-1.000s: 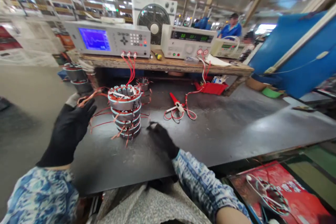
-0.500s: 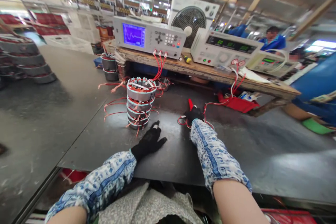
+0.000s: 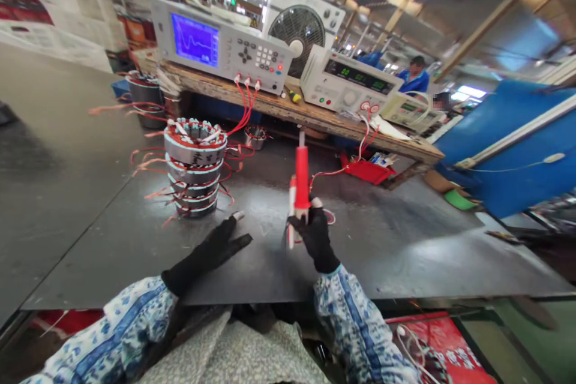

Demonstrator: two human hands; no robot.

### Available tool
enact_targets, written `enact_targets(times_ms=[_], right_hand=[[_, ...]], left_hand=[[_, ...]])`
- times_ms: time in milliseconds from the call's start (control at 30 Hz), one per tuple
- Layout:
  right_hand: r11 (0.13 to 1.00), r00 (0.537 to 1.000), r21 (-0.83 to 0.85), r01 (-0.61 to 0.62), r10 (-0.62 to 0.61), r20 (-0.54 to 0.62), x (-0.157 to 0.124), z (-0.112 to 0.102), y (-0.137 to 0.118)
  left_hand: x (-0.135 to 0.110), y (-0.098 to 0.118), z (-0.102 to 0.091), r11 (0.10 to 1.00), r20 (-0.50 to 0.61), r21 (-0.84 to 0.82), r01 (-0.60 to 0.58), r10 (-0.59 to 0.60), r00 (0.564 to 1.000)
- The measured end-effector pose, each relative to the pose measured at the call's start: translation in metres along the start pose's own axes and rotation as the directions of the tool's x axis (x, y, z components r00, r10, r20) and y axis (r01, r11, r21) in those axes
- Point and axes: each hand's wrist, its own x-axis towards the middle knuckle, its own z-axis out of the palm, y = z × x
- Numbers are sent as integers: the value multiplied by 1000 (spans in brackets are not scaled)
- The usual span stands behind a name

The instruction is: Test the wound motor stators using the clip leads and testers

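In a black glove, my right hand (image 3: 317, 237) is closed around a red test probe (image 3: 302, 177), held upright above the dark tabletop (image 3: 265, 270). A second, thinner red-and-white piece shows beside the probe, partly hidden by my fingers. My gloved left hand (image 3: 211, 249) hovers low or rests over the tabletop with its fingers apart and nothing in it. Just beyond it stands a stack of several motor stators (image 3: 194, 171), with red lead wires sticking out on all sides. Red leads run from the top stator towards the tester.
A waveform tester (image 3: 195, 39) and a high-voltage meter (image 3: 351, 81) sit on a wooden shelf (image 3: 292, 109), with a fan (image 3: 297, 33) behind. Under the shelf are a small stator (image 3: 255, 137) and a red tray (image 3: 371, 171). A blue panel (image 3: 522, 138) stands at right; a person (image 3: 414, 78) is beyond.
My right hand has lifted the red probe from the tabletop and drawn it nearer, turning it upright. My left hand stays open. The whole view has swung to the right.
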Motion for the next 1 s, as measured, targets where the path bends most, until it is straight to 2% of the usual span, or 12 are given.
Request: enact_targets(times_ms=[67, 100, 167, 267, 333, 433, 533, 600, 700, 767, 833, 1000], right_hand=[[996, 965, 94, 8, -32, 259, -29, 15, -17], [993, 934, 115, 9, -49, 353, -41, 21, -27], [992, 897, 121, 31, -81, 434, -58, 27, -45], [984, 860, 169, 64, -141, 491, -60, 23, -58], [978, 850, 209, 18, -125, 511, -47, 15, -61], [972, 847, 234, -10, -116, 519, -27, -7, -83], [984, 849, 135, 118, -171, 501, -13, -33, -125], [972, 806, 19, 236, -206, 555, -6, -39, -143], [899, 675, -103, 426, -240, 698, -5, -29, -133], [849, 614, -130, 513, -258, 746, -11, -14, -107], [811, 599, -143, 567, -287, 747, -16, 3, -78], [748, 621, -200, 633, -336, 708, -11, 27, -52]], left_hand=[[-12, 39, 7, 929, 113, -361, 80, -42, 993], [-19, 57, 12, 781, 155, -602, 166, -89, 984], [-30, 80, 22, 511, 116, -837, 198, -189, 975], [-36, 75, 26, 293, 14, -950, 106, -298, 954], [-37, 60, 11, 164, 67, -979, 125, -322, 944], [-46, 59, -27, 142, 164, -963, 227, -358, 919], [-53, 66, -61, 277, 264, -887, 370, -352, 898], [-54, 61, -69, 286, 358, -841, 459, -341, 869], [-59, 49, -52, 45, 530, -802, 596, -407, 744], [-62, 41, -31, -180, 551, -822, 540, -488, 677], [-59, 35, -15, -302, 527, -849, 434, -557, 642], [-31, 25, -20, -237, 388, -920, 311, -656, 648]])
